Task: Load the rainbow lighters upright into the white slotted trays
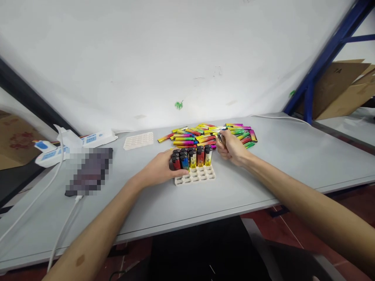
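A white tray with rows of holes sits on the table before me, its front rows bare. Several lighters with black tops and coloured bodies stand upright in its back rows. My left hand grips the left end of this group, its thumb on a blue lighter and its other fingers partly hidden behind. To the right of the tray, my right hand is closed in a fist around a lighter; only a dark end shows. Just behind that hand lies a heap of shiny multicoloured sleeves.
A second white holed tray lies at the back left. Farther left are a power strip and a blurred dark device with a white cable. Cardboard boxes stand beyond a blue frame on the right. A white wall rises behind the table.
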Available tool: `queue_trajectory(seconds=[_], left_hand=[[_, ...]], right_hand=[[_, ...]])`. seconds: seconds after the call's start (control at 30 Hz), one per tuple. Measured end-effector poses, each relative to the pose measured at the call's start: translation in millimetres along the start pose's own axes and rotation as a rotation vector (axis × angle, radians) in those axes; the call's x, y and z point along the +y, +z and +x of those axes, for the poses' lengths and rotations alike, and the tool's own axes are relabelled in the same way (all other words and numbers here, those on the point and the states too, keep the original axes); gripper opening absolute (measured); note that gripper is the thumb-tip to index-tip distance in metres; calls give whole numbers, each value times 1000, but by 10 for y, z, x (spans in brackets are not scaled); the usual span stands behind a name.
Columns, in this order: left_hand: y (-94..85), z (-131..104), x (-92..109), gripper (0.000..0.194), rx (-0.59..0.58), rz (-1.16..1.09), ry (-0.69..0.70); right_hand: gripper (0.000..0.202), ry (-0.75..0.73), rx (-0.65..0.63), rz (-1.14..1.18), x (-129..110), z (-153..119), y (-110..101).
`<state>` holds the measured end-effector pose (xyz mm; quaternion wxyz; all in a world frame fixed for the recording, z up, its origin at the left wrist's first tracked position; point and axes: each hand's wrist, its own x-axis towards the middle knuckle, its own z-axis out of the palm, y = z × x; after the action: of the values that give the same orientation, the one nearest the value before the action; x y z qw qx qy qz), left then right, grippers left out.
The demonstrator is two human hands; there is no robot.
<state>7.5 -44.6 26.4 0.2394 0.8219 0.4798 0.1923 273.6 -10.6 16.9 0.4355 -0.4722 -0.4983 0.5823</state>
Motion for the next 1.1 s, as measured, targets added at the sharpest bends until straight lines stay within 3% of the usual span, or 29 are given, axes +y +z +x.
queue_trajectory(seconds=[0.33, 0.5, 0.6, 0.77, 0.9, 1.1], left_hand=[[11, -15, 12, 65, 1, -60, 26], [36, -13, 16, 78, 28, -154, 43], [35, -11, 48, 76, 54, -169, 65], [53, -15, 75, 75, 109, -137, 49], [90, -11, 54, 78, 151, -130, 91], [114, -7, 63, 87, 157, -130, 157]], right_hand=[[59, -45, 47, -49, 13, 23, -1], [52, -250, 18, -136, -24, 7, -56], [44, -386, 2, -272, -97, -31, -139], [41, -430, -12, -252, -245, -145, -244], [30, -525, 44, -302, -298, -283, -125], [17, -891, -19, -674, -128, -393, 186]])
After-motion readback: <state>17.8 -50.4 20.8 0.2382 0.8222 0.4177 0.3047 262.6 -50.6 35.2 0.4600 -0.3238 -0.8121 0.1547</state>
